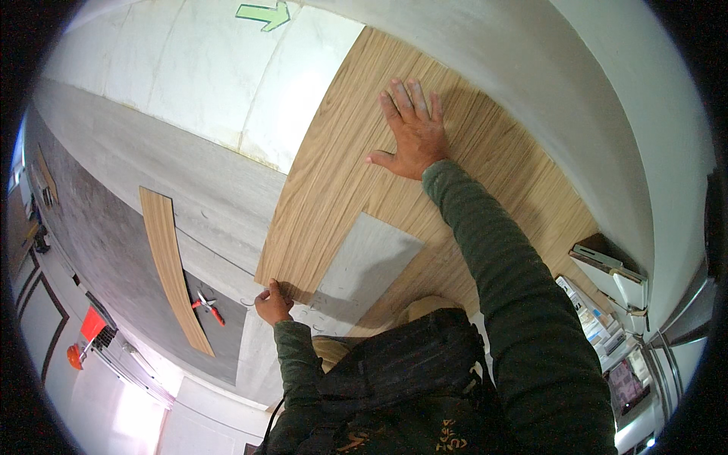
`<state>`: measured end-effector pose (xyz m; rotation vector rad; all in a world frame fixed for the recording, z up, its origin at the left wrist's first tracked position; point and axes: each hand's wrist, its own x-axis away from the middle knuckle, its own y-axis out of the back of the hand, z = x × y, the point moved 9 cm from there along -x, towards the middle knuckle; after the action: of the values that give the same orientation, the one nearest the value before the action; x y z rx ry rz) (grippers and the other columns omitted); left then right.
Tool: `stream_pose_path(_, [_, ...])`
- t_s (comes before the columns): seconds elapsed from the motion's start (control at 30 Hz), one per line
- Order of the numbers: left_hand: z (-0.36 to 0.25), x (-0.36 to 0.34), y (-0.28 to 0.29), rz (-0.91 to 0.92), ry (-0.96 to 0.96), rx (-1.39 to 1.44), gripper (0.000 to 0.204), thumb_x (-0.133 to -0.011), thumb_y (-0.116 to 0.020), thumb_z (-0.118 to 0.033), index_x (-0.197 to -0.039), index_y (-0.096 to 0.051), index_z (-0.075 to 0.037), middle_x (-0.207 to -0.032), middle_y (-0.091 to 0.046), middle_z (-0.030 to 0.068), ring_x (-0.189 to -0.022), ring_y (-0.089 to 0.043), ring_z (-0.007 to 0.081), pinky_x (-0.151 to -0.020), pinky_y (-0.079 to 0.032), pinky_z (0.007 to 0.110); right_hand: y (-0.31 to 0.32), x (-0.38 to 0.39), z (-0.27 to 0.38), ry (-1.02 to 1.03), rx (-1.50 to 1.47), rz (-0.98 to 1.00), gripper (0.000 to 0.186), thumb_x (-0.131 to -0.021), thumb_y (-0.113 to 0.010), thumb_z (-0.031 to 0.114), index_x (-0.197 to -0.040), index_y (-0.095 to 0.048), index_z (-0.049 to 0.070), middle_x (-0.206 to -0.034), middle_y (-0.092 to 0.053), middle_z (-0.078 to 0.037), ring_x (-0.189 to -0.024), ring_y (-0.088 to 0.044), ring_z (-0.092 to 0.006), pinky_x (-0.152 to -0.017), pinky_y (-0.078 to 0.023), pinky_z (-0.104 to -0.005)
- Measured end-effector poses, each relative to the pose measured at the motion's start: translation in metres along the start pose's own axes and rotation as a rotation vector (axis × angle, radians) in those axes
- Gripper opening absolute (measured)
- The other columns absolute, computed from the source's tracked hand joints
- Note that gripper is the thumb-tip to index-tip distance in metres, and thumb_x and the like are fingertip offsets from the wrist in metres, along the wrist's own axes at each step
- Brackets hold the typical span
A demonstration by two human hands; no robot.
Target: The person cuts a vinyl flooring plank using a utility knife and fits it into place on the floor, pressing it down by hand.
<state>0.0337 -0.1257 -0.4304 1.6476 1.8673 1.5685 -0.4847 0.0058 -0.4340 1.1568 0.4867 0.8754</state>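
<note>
A long wood-grain floor plank (309,178) runs from near my body toward the far wall. At its near end my left hand (274,305) pinches the corner between thumb and fingers. My right hand (415,135) lies flat with fingers spread on the wood-look flooring, farther off and to the right. Right of the plank's near half is a grey uncovered strip (371,258), bordered by more laid planks (523,174).
A separate narrow plank (168,254) lies on the grey floor at left, beside red-handled pliers (206,305). White marble-look tiles (205,76) bear a green arrow (264,15). Boxes and small items (599,311) stand at right by the pale wall (607,114).
</note>
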Motion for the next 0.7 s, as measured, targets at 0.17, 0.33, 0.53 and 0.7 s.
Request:
stream_pose_path(0.17, [0.004, -0.015, 0.001, 0.097, 0.012, -0.299, 0.048, -0.081, -0.077, -0.038, -0.093, -0.055, 0.004, -0.068, -0.061, 0.0155, -0.053, -0.062, 0.0259, -0.042, -0.048, 0.036, 0.003, 0.001, -0.001, 0.016, 0.001, -0.024, 0.105, -0.068, -0.07, 0.065, -0.146, -0.035, 0.006, -0.156, -0.023, -0.016, -0.145, -0.016, -0.0378, -0.113, -0.014, -0.0603])
stream_pose_path(0.33, [-0.056, 0.016, 0.005, -0.186, -0.443, -0.613, 0.055, -0.08, -0.075, -0.038, -0.109, -0.057, 0.004, -0.103, -0.062, 0.0215, -0.096, -0.061, 0.0347, -0.082, -0.048, 0.047, 0.002, 0.001, -0.001, 0.009, 0.028, 0.01, 0.104, -0.068, -0.071, 0.063, -0.146, -0.035, 0.006, -0.156, -0.023, -0.017, -0.145, -0.016, -0.0375, -0.114, -0.014, -0.0599])
stream_pose_path(0.53, [-0.098, 0.057, -0.063, 0.152, -0.936, -0.384, 0.097, -0.081, -0.071, -0.051, -0.148, -0.026, 0.003, -0.154, -0.019, 0.0292, -0.145, -0.01, 0.0435, -0.117, -0.011, 0.054, -0.01, -0.001, 0.007, 0.043, -0.013, -0.026, 0.105, -0.068, -0.072, 0.063, -0.146, -0.033, 0.006, -0.154, -0.024, -0.019, -0.143, -0.018, -0.0396, -0.111, -0.015, -0.0628])
stream_pose_path(0.7, [-0.098, 0.067, -0.108, 0.217, -0.785, -0.585, 0.125, -0.067, -0.065, -0.077, -0.152, -0.014, -0.002, -0.156, -0.003, 0.0302, -0.144, 0.003, 0.0502, -0.107, -0.005, 0.071, -0.001, 0.0, 0.004, 0.068, 0.098, -0.033, 0.107, -0.068, -0.074, 0.064, -0.146, -0.031, 0.004, -0.153, -0.022, -0.021, -0.142, -0.015, -0.0425, -0.11, -0.015, -0.0645])
